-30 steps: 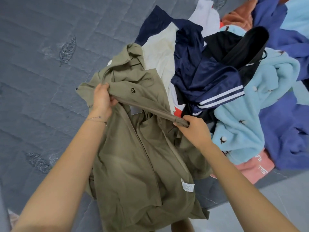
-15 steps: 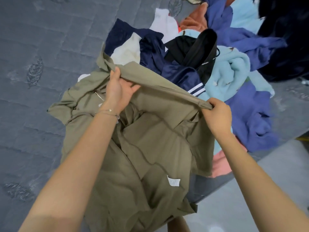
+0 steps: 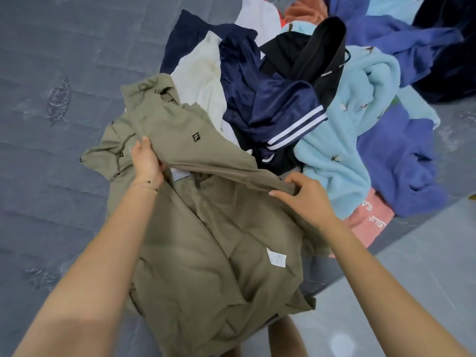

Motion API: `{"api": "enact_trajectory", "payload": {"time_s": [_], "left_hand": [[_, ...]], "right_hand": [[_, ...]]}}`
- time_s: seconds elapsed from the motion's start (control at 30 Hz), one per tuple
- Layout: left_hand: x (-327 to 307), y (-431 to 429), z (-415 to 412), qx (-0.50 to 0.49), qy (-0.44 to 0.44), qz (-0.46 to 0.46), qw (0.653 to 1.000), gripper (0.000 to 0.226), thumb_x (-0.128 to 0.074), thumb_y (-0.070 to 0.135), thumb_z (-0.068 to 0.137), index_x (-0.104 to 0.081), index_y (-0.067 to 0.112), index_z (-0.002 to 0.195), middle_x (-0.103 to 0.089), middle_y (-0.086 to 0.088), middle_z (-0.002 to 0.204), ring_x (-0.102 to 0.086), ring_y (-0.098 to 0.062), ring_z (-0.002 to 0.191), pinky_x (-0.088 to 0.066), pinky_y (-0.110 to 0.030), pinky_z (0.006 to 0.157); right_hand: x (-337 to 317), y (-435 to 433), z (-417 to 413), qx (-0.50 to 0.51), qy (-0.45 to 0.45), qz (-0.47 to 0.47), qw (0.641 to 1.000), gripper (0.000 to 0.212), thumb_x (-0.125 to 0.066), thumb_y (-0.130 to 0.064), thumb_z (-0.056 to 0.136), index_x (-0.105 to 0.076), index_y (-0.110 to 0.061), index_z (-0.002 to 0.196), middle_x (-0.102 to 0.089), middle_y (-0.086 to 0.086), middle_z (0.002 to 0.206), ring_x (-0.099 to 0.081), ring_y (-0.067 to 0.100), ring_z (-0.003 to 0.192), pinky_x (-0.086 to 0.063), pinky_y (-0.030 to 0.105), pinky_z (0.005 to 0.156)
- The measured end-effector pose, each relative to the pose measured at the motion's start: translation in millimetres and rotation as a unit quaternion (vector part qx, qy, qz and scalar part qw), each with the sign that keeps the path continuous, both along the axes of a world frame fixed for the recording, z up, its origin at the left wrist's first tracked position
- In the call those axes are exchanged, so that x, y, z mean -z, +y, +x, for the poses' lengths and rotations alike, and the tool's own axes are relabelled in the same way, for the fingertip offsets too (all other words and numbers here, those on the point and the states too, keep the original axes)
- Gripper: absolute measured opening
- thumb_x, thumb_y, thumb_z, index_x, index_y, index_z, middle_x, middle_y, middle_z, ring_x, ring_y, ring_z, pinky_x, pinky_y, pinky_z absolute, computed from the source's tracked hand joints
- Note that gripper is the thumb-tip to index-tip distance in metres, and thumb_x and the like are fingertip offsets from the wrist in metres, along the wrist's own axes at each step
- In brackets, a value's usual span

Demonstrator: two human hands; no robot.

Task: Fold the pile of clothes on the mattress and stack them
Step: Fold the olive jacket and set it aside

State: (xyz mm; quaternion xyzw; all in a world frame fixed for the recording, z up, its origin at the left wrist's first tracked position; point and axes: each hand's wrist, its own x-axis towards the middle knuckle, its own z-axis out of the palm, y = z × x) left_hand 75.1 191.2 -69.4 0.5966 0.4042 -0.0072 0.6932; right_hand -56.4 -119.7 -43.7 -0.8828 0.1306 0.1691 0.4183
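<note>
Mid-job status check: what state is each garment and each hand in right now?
Olive garment, unfolded and rumpled, one edge stretched between both hands.
Left hand, grips that edge.
Right hand, pinches the same edge.
Navy striped garment, crumpled in the pile, unfolded.
Light blue fleece, crumpled in the pile, unfolded.
Cream garment, unfolded, partly under the olive one.
Pink garment, partly buried under the fleece.

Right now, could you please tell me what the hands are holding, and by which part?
Both hold the olive garment by one taut edge: the left hand grips one end, and the right hand pinches the other.
</note>
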Motion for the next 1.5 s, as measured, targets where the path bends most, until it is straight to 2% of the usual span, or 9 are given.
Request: {"api": "enact_trajectory", "payload": {"time_s": [0.27, 0.43, 0.63, 0.7, 0.97, 1.1, 1.17, 1.3, 1.5], "left_hand": [[16.9, 40.2, -43.5, 0.069, 0.026, 0.064, 0.995, 0.032, -0.049, 0.009, 0.099, -0.046, 0.017, 0.068, -0.054, 0.015, 0.043, -0.049, 0.000, 0.047, -0.043, -0.017, 0.045], [25.6, 49.8, -50.9, 0.074, 0.032, 0.087, 0.993, 0.012, -0.051, 0.010, 0.098, -0.052, 0.015, 0.087, -0.052, -0.001, 0.072, -0.049, -0.007, 0.060, -0.045, -0.016, 0.042], [28.6, 43.6, -49.2, 0.058, 0.024, 0.114, 0.991, 0.006, -0.052, 0.012, 0.098, -0.053, 0.017, 0.095, -0.052, 0.002, 0.073, -0.046, -0.005, 0.054, -0.043, -0.016, 0.042], [30.8, 42.4, -47.1, 0.057, 0.019, 0.110, 0.992, 0.007, -0.052, 0.012, 0.098, -0.052, 0.017, 0.094, -0.051, 0.003, 0.071, -0.046, -0.002, 0.049, -0.042, -0.016, 0.042], [32.8, 55.0, -32.8, 0.077, -0.008, 0.115, 0.990, 0.032, -0.046, 0.010, 0.100, -0.042, 0.021, 0.070, -0.047, 0.017, 0.035, -0.044, 0.002, 0.034, -0.042, -0.019, 0.041], [30.4, 54.2, -35.6, 0.072, -0.042, 0.116, 0.990, 0.011, -0.053, 0.004, 0.096, -0.057, 0.003, 0.106, -0.071, 0.000, 0.089, -0.063, -0.016, 0.090, -0.052, -0.032, 0.090], [31.4, 52.0, -47.7, 0.101, -0.061, 0.165, 0.979, 0.044, -0.057, 0.006, 0.093, -0.041, -0.005, 0.133, -0.055, -0.024, 0.129, -0.056, -0.027, 0.112, -0.044, -0.022, 0.097], [34.4, 30.1, -106.1, 0.268, -0.144, 0.442, 0.844, 0.059, -0.064, 0.025, 0.086, -0.045, 0.002, 0.136, -0.039, -0.023, 0.140, -0.037, -0.034, 0.130, -0.027, -0.037, 0.112], [70.2, -21.2, -216.1, 0.618, -0.294, 0.477, 0.551, 0.036, -0.053, 0.036, 0.091, -0.056, 0.023, 0.124, -0.049, -0.014, 0.136, -0.042, -0.032, 0.128, -0.030, -0.051, 0.107]], "right_hand": [[23.1, 47.0, -75.8, -0.220, 0.146, 0.069, 0.962, 0.007, -0.072, -0.016, 0.082, -0.067, -0.017, 0.087, -0.054, -0.017, 0.070, -0.050, 0.002, 0.065, -0.037, 0.011, 0.063], [43.3, 62.8, -121.1, -0.237, 0.175, -0.013, 0.955, 0.036, -0.066, -0.011, 0.081, -0.042, -0.026, 0.058, -0.044, -0.011, 0.059, -0.046, 0.012, 0.063, -0.031, 0.023, 0.057], [58.2, 62.4, -156.6, -0.221, 0.179, -0.133, 0.949, 0.003, -0.062, -0.024, 0.082, -0.064, -0.026, 0.082, -0.060, -0.004, 0.093, -0.053, 0.020, 0.101, -0.030, 0.028, 0.095], [62.0, 60.4, -165.4, -0.234, 0.150, -0.170, 0.945, 0.016, -0.060, -0.025, 0.082, -0.070, -0.024, 0.095, -0.062, -0.002, 0.107, -0.049, 0.020, 0.112, -0.022, 0.027, 0.102], [59.6, 55.9, -177.1, -0.262, 0.216, -0.171, 0.925, 0.023, -0.058, -0.031, 0.090, -0.063, -0.016, 0.074, -0.065, 0.004, 0.081, -0.056, 0.027, 0.084, -0.028, 0.026, 0.068], [65.5, 60.5, -199.4, -0.152, 0.248, -0.010, 0.957, 0.019, -0.072, -0.034, 0.084, -0.074, -0.015, 0.078, -0.066, -0.011, 0.069, -0.056, 0.008, 0.071, -0.040, 0.021, 0.067], [68.3, 66.2, -211.1, -0.087, 0.262, 0.050, 0.960, 0.013, -0.076, -0.031, 0.081, -0.077, -0.020, 0.089, -0.072, -0.013, 0.082, -0.062, 0.002, 0.079, -0.047, 0.018, 0.075], [73.9, 81.9, -227.0, 0.055, 0.272, 0.106, 0.955, 0.017, -0.078, -0.022, 0.080, -0.076, -0.013, 0.096, -0.072, -0.003, 0.088, -0.062, 0.004, 0.080, -0.046, 0.012, 0.075], [84.1, 84.7, -223.4, 0.111, 0.244, 0.094, 0.959, 0.016, -0.077, -0.026, 0.081, -0.073, -0.021, 0.096, -0.071, -0.007, 0.090, -0.062, 0.006, 0.084, -0.047, 0.014, 0.076]]}}
